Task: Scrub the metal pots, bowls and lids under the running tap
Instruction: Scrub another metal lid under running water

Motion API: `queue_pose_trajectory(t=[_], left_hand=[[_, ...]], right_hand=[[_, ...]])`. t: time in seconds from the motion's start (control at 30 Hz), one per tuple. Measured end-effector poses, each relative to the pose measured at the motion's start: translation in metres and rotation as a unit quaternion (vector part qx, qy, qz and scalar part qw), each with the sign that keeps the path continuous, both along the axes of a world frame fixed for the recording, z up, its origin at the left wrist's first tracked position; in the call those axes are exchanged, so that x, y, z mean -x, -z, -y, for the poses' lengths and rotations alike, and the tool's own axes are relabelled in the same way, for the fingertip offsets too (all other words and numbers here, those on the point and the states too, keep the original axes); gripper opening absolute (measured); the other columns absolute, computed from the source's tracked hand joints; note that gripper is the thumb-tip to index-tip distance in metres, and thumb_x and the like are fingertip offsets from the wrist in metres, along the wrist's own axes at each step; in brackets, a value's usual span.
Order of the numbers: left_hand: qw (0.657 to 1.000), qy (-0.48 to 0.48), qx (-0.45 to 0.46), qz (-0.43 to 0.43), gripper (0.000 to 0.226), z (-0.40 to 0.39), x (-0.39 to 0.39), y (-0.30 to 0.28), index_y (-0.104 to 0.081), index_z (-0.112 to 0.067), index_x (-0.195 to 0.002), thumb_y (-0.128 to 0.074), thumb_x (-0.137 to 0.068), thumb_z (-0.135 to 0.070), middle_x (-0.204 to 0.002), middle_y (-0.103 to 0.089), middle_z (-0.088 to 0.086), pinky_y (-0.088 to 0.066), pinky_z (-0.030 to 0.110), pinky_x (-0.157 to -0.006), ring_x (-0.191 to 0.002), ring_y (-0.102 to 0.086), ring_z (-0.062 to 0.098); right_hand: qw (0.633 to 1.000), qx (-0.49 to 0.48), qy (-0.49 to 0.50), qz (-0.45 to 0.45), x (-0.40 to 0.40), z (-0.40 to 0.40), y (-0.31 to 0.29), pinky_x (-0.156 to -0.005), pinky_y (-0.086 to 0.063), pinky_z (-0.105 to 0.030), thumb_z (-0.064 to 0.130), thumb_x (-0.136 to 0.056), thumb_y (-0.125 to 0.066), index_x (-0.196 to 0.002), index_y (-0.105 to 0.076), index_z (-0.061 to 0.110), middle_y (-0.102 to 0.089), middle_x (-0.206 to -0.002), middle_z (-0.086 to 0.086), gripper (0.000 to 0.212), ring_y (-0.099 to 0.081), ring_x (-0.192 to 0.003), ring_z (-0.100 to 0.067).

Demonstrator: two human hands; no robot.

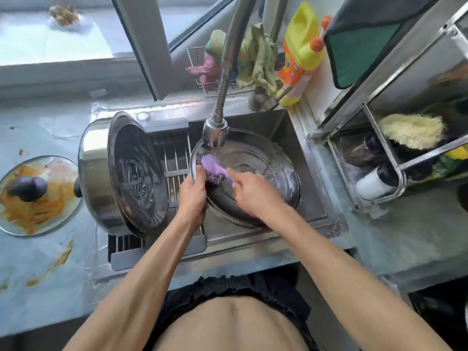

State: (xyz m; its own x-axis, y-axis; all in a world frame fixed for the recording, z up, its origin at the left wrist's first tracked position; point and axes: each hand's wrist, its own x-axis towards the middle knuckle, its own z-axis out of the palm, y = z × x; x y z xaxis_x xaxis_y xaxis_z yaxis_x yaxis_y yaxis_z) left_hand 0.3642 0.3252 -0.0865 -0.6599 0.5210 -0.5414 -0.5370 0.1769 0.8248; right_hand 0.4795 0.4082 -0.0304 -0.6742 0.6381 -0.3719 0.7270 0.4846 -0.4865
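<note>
Sink (307, 171): steel, set in a wet counter (45, 269), a slatted rack (177, 178) across its left part.

Bowl (266, 173): wide, metal, tilted in the sink under the tap (215, 133); water ran from the tap head onto its near-left rim.

Left hand (192, 196): closed on the bowl's left rim, thumb inside, fingers behind.

Right hand (253, 193): closed around the handle of a purple scrubber (214, 168), whose steel-wool pad pressed against the bowl's inner wall just beside the left thumb, in the stream.

Pot (93, 173): large, metal, lying on its side on the rack's left end, mouth facing right.

Lid (138, 173): metal, ridged, leaning upright against the pot's mouth.

Glass lid (38, 196): flat on the counter left of the pot, dark knob up, smeared orange.

Wire basket (202, 72): behind the sink, holding rags (260, 59) and a pink cloth (207, 68).

Yellow bottle (301, 51): orange label, standing right of the basket.

Caddy (395, 158): steel, right of the sink, holding brushes and sponges; exact contents unclear.
</note>
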Motion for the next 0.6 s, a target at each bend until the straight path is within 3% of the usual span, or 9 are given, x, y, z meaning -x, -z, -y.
queue_pose_trajectory(t=[0.1, 0.23, 0.3, 0.37, 0.5, 0.57, 0.6], left_hand=[[1.0, 0.001, -0.024, 0.006, 0.02, 0.018, -0.004, 0.003, -0.069, -0.01, -0.104, -0.054, -0.106, -0.022, -0.104, -0.074, 0.017, -0.06, 0.044, -0.091, -0.095, -0.069, 0.028], [0.998, -0.023, -0.024, -0.052, 0.012, 0.033, 0.008, 0.004, -0.07, -0.015, -0.101, -0.058, -0.104, -0.014, -0.087, -0.078, -0.005, -0.059, 0.027, -0.077, -0.082, -0.071, 0.009], [0.995, -0.038, -0.003, -0.087, 0.009, 0.035, 0.021, 0.001, -0.07, -0.016, -0.103, -0.061, -0.103, -0.018, -0.088, -0.077, -0.007, -0.058, 0.027, -0.081, -0.084, -0.071, 0.007], [0.99, -0.048, 0.028, -0.127, 0.026, 0.032, 0.03, -0.001, -0.071, -0.016, -0.112, -0.065, -0.098, -0.036, -0.103, -0.077, -0.002, -0.057, 0.039, -0.095, -0.099, -0.072, 0.015], [0.982, -0.006, 0.08, -0.168, 0.051, 0.017, 0.034, -0.001, -0.069, -0.014, -0.119, -0.059, -0.092, -0.056, -0.114, -0.075, 0.002, -0.052, 0.047, -0.104, -0.11, -0.069, 0.019], [0.984, 0.013, 0.076, -0.161, 0.034, 0.012, 0.026, -0.005, -0.071, -0.017, -0.107, -0.058, -0.099, -0.047, -0.101, -0.075, 0.0, -0.054, 0.04, -0.099, -0.098, -0.069, 0.016], [0.985, 0.013, 0.07, -0.158, 0.025, 0.011, 0.02, -0.003, -0.07, -0.018, -0.1, -0.057, -0.103, -0.04, -0.093, -0.074, -0.002, -0.054, 0.037, -0.092, -0.09, -0.067, 0.013]], right_hand=[[0.997, -0.065, 0.001, 0.041, 0.02, -0.035, 0.011, -0.075, -0.045, -0.04, 0.009, -0.089, -0.044, -0.14, -0.048, 0.031, -0.065, -0.115, -0.014, 0.055, -0.06, -0.107, -0.038], [0.987, -0.101, 0.025, 0.118, 0.004, -0.064, 0.023, -0.074, -0.042, -0.039, 0.007, -0.091, -0.041, -0.147, -0.041, 0.032, -0.063, -0.119, -0.016, 0.061, -0.061, -0.106, -0.038], [0.985, -0.074, 0.035, 0.155, -0.011, -0.06, 0.027, -0.075, -0.04, -0.037, 0.008, -0.089, -0.042, -0.139, -0.05, 0.025, -0.063, -0.119, -0.016, 0.054, -0.061, -0.108, -0.037], [0.984, -0.023, 0.019, 0.177, -0.03, -0.046, 0.027, -0.075, -0.041, -0.035, 0.01, -0.091, -0.045, -0.13, -0.057, 0.022, -0.062, -0.12, -0.016, 0.042, -0.06, -0.109, -0.036], [0.989, 0.094, -0.008, 0.115, -0.052, 0.002, 0.017, -0.08, -0.05, -0.038, 0.018, -0.1, -0.045, -0.129, -0.061, 0.024, -0.066, -0.113, -0.014, 0.034, -0.063, -0.099, -0.033], [0.993, 0.111, 0.007, 0.038, -0.042, 0.017, 0.01, -0.081, -0.052, -0.037, 0.023, -0.101, -0.044, -0.138, -0.056, 0.032, -0.068, -0.11, -0.01, 0.039, -0.065, -0.089, -0.03], [0.995, 0.097, 0.005, 0.005, -0.034, 0.017, 0.006, -0.086, -0.053, -0.039, 0.024, -0.101, -0.045, -0.14, -0.052, 0.035, -0.069, -0.114, -0.01, 0.042, -0.065, -0.094, -0.031]])
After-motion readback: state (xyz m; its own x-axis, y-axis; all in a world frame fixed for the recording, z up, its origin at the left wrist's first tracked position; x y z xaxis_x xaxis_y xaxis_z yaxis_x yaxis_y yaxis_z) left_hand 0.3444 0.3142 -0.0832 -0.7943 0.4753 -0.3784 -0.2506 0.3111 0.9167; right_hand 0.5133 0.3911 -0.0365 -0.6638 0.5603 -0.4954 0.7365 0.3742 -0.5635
